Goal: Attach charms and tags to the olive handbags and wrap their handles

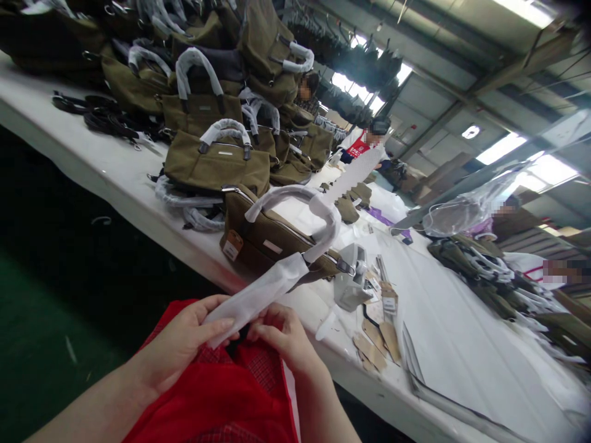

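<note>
My left hand [196, 335] is closed around the lower end of a flat white wrapping sleeve [263, 292], thumb on top. The sleeve slants up to the wrapped handle of an olive handbag [252, 237]; whether it is joined there I cannot tell. My right hand [281, 335] is beside it, fingers curled in a pinch near something dark under the sleeve; what they hold is hidden. The handbag sits at the table edge with a silver zip, a small metal plate and a brown hang tag [232, 246]. Its handles [330, 224] are wrapped in white.
More olive handbags [215, 163] with wrapped handles crowd the white table [443, 326]. Black straps [108, 117] lie at the left. Right of the near bag are a white roll [351, 280], brown tags [376, 344] and a grey strip [462, 406]. Several co-workers [364, 144] are farther back.
</note>
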Available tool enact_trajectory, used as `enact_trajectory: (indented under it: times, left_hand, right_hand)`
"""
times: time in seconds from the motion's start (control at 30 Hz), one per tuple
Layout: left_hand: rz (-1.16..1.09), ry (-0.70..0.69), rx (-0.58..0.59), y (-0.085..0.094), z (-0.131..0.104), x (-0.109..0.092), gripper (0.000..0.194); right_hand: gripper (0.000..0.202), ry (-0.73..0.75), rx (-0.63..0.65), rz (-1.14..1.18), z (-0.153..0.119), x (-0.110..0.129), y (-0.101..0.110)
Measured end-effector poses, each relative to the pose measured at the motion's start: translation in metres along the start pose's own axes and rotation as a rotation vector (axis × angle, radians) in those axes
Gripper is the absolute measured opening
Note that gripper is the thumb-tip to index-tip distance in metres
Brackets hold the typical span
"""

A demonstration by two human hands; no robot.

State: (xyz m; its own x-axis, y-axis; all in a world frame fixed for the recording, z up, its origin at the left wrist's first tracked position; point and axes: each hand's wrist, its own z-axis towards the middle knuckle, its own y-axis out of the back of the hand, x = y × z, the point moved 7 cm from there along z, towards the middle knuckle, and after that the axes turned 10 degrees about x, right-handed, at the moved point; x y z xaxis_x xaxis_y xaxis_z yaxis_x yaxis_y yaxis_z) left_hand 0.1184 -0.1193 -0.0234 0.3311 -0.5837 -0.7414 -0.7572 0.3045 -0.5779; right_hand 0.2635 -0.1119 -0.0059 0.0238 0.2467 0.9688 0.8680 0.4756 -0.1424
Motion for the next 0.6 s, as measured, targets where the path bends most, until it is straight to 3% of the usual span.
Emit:
enact_trajectory:
  times: [0.13,0.3,0.47,0.6]
  left_hand:
    - [0.139,-0.031,-0.024,0.0,-0.002,-0.005,0.043]
    - [0.328,-0.087,-0.095,-0.001,-0.003,-0.016,0.04]
    - [0.339,-0.076,-0.127,0.002,-0.003,-0.018,0.037]
    - [0.18,-0.044,-0.142,0.007,-0.004,-0.013,0.041]
  right_hand:
    - [0.014,-0.067,-0.097,-0.044,0.004,-0.002,0.004]
    - [0.017,-0.004,-0.141,-0.023,0.013,0.001,0.002]
    - [0.017,0.076,-0.165,-0.014,0.02,0.002,0.002]
    - [0.017,0.14,-0.134,-0.013,0.025,0.002,-0.001]
